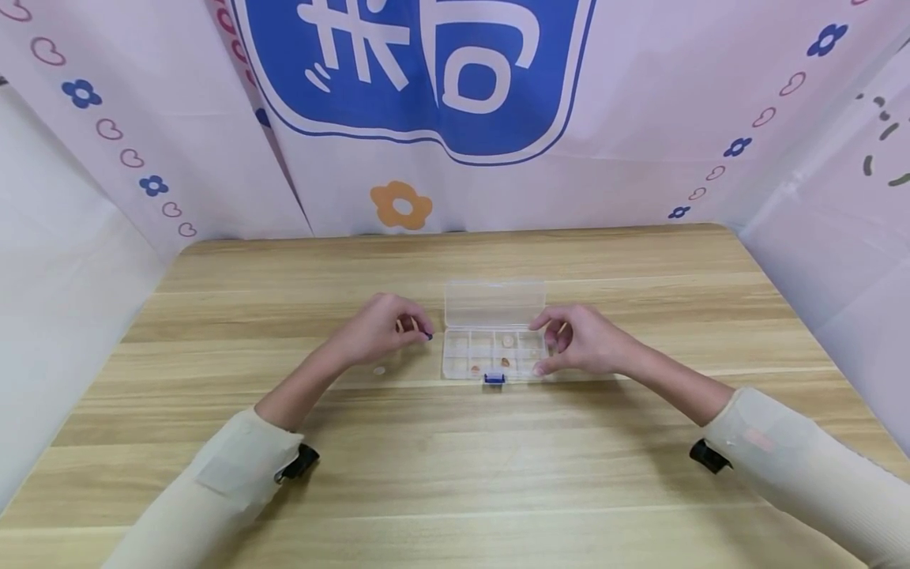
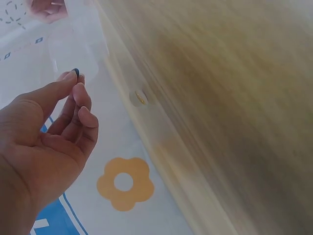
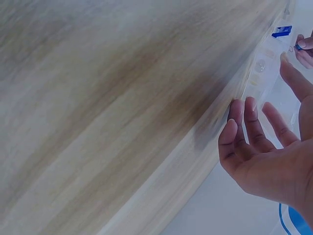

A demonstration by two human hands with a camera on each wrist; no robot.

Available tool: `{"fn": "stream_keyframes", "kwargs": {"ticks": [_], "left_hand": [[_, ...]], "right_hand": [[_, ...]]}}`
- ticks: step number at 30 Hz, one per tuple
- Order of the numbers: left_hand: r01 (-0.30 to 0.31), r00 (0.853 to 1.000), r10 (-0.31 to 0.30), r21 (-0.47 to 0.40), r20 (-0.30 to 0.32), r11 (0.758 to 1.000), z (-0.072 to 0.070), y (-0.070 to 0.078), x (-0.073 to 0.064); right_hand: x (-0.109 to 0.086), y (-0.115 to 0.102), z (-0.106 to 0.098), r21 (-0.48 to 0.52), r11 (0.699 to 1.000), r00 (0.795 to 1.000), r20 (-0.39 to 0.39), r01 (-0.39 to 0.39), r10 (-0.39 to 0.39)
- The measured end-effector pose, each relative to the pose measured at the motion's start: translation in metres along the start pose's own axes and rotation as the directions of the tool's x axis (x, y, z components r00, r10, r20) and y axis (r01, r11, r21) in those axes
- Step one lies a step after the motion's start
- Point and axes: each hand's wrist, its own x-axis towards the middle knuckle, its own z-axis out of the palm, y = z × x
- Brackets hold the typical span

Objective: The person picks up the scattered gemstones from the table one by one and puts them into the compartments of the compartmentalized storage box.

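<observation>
My left hand (image 1: 387, 328) pinches a small dark blue piece (image 1: 429, 337) between thumb and fingertips, just left of the clear plastic compartment box (image 1: 458, 366). The left wrist view shows the same piece (image 2: 76, 72) at the fingertips; its exact kind is too small to tell. At the box's right end, my right hand (image 1: 583, 340) holds the box, its thumb at the front corner and a finger at the back edge. The clear lid (image 1: 495, 304) is raised at the back. Inside lie several small items, including a brownish one (image 1: 505, 362) and a pale round one (image 1: 508, 341).
A small clear piece (image 1: 380, 370) lies on the wooden table (image 1: 455, 474) by the left hand; the left wrist view shows a golden centre in this piece (image 2: 140, 97). A blue latch (image 1: 494, 379) sits on the box's front. A printed cloth (image 1: 604, 190) hangs behind the table.
</observation>
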Motion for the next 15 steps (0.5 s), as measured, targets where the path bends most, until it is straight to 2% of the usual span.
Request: {"fn": "stream_keyframes", "kwargs": {"ticks": [15], "left_hand": [[0.019, 1.000, -0.018, -0.041, 0.016, 0.999, 0.0025, 0.0095, 0.0090]], "right_hand": [[-0.0001, -0.0009, -0.0004, -0.009, 1.000, 1.000, -0.001, -0.005, 0.005]]}}
